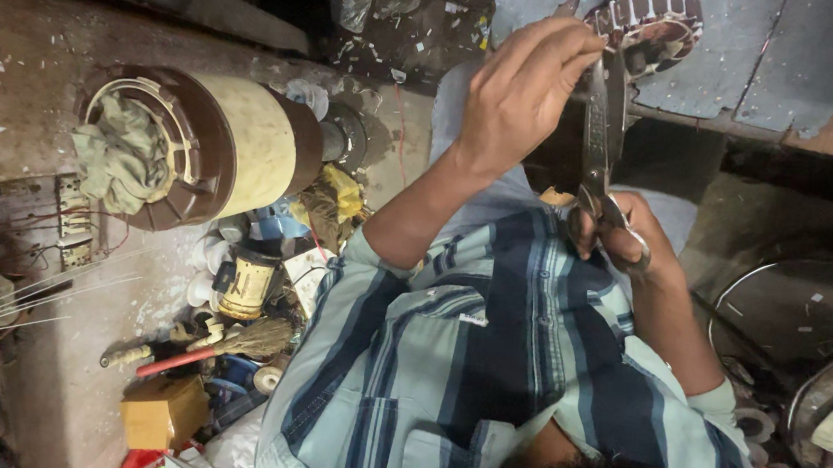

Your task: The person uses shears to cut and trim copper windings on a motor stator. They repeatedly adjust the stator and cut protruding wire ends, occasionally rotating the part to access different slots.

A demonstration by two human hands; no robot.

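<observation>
My right hand (pixel 629 238) is closed around the handles of a long pair of dark scissors (pixel 601 130), low in front of my striped shirt (pixel 486 361). The blades point up and away from me. My left hand (pixel 521 95) is raised beside the blade tips, its fingers pinched on a small grey strip (pixel 568 2) whose tip shows above them. Just beyond the blades lies a round motor stator (pixel 651 19) with copper windings, on a grey slab (pixel 814 58).
To the left lies a brown and cream cylindrical housing (pixel 234 143) stuffed with a rag (pixel 122 153). Below it is a clutter of a jar (pixel 249 285), a brush (pixel 257 336), a red-handled tool (pixel 174 361) and a cardboard box (pixel 165 408). Metal rims (pixel 800 328) sit at the right.
</observation>
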